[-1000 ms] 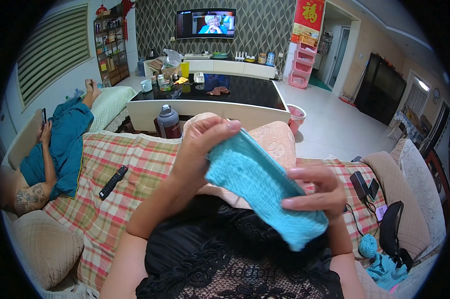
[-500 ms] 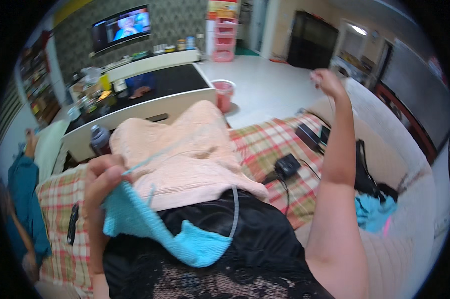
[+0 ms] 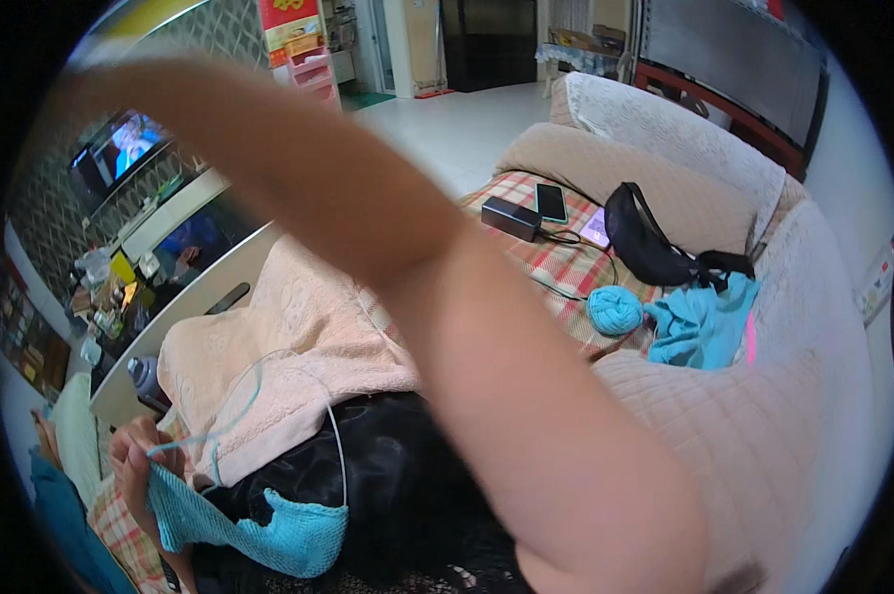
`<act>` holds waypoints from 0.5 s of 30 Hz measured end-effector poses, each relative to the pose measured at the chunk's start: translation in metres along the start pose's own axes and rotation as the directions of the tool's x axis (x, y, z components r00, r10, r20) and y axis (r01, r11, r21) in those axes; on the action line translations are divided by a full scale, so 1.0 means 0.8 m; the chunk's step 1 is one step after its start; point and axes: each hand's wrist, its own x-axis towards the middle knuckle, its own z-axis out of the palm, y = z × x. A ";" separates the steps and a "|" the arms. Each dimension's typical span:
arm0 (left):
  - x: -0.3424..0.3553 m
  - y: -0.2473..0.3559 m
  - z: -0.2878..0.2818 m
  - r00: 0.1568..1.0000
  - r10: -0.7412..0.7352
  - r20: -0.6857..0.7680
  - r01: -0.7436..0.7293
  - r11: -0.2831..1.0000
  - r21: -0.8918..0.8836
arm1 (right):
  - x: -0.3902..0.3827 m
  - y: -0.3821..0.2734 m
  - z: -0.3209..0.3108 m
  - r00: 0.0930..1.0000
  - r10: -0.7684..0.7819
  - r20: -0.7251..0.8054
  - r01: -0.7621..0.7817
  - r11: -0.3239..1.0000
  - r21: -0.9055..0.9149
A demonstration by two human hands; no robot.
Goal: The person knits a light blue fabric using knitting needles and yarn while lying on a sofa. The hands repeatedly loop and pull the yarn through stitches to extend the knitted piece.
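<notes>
My left hand [image 3: 138, 445] is closed on turquoise knitting [image 3: 293, 535] at the lower left, which hangs over my black satin clothing [image 3: 407, 426]. A pale needle cable [image 3: 340, 441] loops up from the piece over the peach towel [image 3: 283, 317], with a turquoise strand [image 3: 239, 411] running from my fingers. My bare right arm crosses the picture diagonally, and my right hand [image 3: 86, 89] is raised at the upper left, too blurred to show its fingers. A turquoise yarn ball [image 3: 614, 311] and turquoise cloth [image 3: 702, 322] lie on the sofa at my right.
A power bank [image 3: 509, 218], phone [image 3: 552, 202], cables and black bag [image 3: 637, 243] rest on the plaid sofa cover. A flask [image 3: 147, 379], cluttered coffee table and television [image 3: 118, 153] are at the left, with another person's teal-covered legs [image 3: 56, 505] at the far left.
The view has swung rightward. My right hand left the knitting, rose to the right, then crossed to the upper left. My left hand still grips the knitting, now lower and further left.
</notes>
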 end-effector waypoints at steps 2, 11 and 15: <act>0.002 -0.003 -0.024 0.994 -0.003 0.108 0.006 1.000 -0.025 | 0.050 -0.029 0.046 0.989 -0.142 -0.042 0.140 0.990 -0.028; -0.002 0.013 -0.001 0.996 -0.012 -0.086 0.021 0.994 0.108 | -0.001 0.094 0.138 0.961 -0.188 0.201 0.149 0.970 0.193; 0.006 0.023 0.028 0.972 -0.204 -0.120 0.222 0.960 0.170 | -0.144 0.082 0.089 0.594 0.461 0.659 -0.308 0.887 -0.343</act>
